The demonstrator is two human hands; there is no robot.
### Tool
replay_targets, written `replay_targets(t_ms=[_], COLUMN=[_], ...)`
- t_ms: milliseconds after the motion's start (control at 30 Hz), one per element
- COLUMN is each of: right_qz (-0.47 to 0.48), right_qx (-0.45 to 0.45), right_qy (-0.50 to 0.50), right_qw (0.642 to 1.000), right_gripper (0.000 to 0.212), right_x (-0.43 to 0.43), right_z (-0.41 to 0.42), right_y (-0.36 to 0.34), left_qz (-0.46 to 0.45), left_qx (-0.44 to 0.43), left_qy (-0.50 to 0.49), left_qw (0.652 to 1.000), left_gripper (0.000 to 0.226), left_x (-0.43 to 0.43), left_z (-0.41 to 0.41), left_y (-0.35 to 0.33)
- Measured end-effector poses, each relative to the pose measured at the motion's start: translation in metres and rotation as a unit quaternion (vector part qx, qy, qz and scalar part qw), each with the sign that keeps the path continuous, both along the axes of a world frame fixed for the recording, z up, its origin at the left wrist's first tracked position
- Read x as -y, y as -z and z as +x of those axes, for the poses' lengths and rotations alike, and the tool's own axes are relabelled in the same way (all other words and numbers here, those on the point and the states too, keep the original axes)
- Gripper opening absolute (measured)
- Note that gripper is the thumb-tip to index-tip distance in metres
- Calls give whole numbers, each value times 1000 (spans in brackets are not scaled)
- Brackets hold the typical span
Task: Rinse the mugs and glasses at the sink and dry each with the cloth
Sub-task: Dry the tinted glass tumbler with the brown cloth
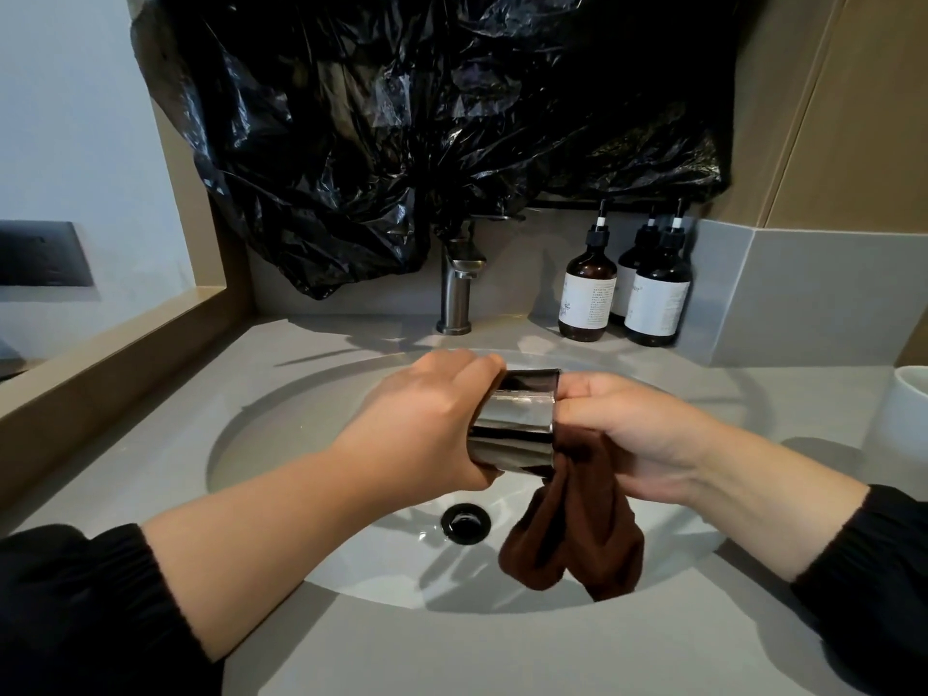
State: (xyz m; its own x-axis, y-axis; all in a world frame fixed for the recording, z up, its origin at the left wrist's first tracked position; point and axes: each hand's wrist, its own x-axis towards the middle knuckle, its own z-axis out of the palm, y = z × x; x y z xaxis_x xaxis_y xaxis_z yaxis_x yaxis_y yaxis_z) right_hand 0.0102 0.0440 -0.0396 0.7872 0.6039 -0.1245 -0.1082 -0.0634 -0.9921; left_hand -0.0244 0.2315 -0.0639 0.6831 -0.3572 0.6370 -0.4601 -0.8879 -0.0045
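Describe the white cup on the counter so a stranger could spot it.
From the sink basin, follow the grey counter rightwards to the picture's edge. The white cup stands there alone, partly cut off. It is plain white, unlike the brown pump bottles behind the basin.

A shiny steel cup (512, 424) lies tipped on its side at frame centre, above the sink (301, 444). A brown cloth (577, 535) hangs bunched from its right end. A white mug (904, 409) stands at the right edge.
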Motion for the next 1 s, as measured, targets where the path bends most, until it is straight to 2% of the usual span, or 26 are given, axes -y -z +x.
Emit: replay_targets(t_ms=[267, 400, 600, 700, 767, 900, 1000], right_qz=[123, 148, 111, 141, 147, 167, 114], right_qx=[-78, -107, -108, -145, -147, -91, 23], right_qy=[-24, -2, -22, -8, 3, -4, 66], right_qw=[989, 983, 988, 979, 978, 982, 991], right_gripper=[61, 42, 36, 62, 64, 49, 35], right_x=[9, 9, -3, -1, 3, 11, 15], right_z=[5, 3, -6, -4, -1, 0, 0], right_y=[-2, -8, -8, -2, -1, -10, -23], left_qz=[-16, -26, 24, 39, 34, -25, -88], left_qx=[-6, -6, 13, 23, 30, -11, -68], left_qy=[-27, -49, -26, -25, -33, -75, -91], left_qw=[999, 998, 999, 999, 998, 997, 990], left_gripper=[73, 76, 78, 76, 73, 82, 83], left_x=[-4, -3, 4, 3, -1, -4, -6], left_z=[1, -1, -3, -2, 0, 0, 0], left_y=[-4, -7, -3, -4, -5, -11, -9])
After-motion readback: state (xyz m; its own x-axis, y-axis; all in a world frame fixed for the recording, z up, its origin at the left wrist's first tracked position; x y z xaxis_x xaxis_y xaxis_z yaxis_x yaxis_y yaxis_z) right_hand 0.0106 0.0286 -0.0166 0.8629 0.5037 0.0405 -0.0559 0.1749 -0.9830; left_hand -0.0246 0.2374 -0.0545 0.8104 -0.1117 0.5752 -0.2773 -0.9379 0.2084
